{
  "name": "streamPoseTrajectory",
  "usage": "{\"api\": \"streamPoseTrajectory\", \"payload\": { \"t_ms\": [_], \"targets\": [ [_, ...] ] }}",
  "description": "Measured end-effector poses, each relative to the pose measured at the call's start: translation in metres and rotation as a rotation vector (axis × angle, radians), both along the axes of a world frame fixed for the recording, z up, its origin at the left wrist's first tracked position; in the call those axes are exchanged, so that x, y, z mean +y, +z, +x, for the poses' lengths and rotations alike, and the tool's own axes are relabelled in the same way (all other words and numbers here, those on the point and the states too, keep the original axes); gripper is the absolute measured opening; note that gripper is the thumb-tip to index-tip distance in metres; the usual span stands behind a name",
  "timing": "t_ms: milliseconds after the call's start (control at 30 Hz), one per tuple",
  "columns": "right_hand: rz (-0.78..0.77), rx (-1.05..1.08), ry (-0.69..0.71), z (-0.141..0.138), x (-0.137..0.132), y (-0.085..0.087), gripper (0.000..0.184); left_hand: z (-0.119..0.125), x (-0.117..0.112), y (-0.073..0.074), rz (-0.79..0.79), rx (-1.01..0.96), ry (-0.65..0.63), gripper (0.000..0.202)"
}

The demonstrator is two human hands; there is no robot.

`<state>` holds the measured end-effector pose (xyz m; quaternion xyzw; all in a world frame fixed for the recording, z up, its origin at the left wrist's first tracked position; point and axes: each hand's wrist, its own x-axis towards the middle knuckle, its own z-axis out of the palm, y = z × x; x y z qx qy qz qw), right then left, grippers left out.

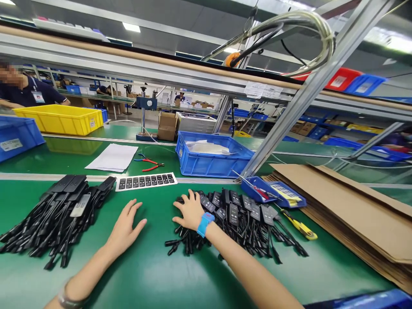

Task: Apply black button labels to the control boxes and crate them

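My right hand (189,211), with a blue band at the wrist, lies over the left end of a heap of black cabled modules (233,212). Its fingers are spread, and they touch or hover just over the modules; I cannot tell which. My left hand (126,227) is above the green tabletop with thumb and fingers apart, holding nothing. To its left is a second pile of black cabled modules (69,189), one of them showing a grey face. Between the piles, a strip of black labels (146,182) lies on the bench behind my hands.
Pliers (149,163) and white paper sheets (112,157) lie farther back. A blue bin (214,165) stands behind the right heap. Rightward are a small blue tray (257,191), a yellow cutter (299,225) and stacked cardboard (347,206). A metal post (309,98) slants overhead. A co-worker (28,90) is at far left.
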<state>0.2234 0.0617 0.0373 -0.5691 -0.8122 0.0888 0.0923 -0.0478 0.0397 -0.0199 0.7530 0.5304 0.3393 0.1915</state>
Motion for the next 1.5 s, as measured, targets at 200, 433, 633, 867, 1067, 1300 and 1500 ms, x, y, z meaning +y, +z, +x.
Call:
{"api": "streamPoseTrajectory", "payload": {
  "t_ms": [200, 433, 633, 867, 1067, 1300, 1500],
  "targets": [
    [0.051, -0.045, 0.518, -0.011, -0.023, 0.010, 0.051, 0.035, -0.019, 0.011, 0.001, 0.027, -0.284, 0.054],
    [0.078, -0.223, -0.181, 0.002, -0.063, 0.011, 0.034, 0.047, 0.001, 0.013, -0.065, 0.174, -0.342, 0.058],
    [0.230, -0.143, -0.116, 0.000, -0.076, -0.010, 0.027, 0.044, -0.006, 0.015, 0.002, 0.239, -0.292, 0.039],
    [0.047, -0.014, -0.071, -0.047, -0.036, -0.005, 0.037, 0.042, -0.001, 0.010, -0.069, 0.094, -0.378, 0.030],
    [0.000, 0.164, -0.027, -0.039, -0.031, 0.021, 0.039, 0.029, 0.003, 0.014, -0.124, 0.036, -0.410, 0.038],
    [-0.032, 0.096, -0.082, -0.035, -0.082, 0.025, 0.052, 0.017, 0.000, 0.023, -0.133, -0.070, -0.496, 0.019],
    [-0.054, 0.267, 0.093, -0.040, -0.089, 0.008, 0.050, 0.018, 0.000, 0.024, -0.207, -0.184, -0.682, 0.014]
  ]
}}
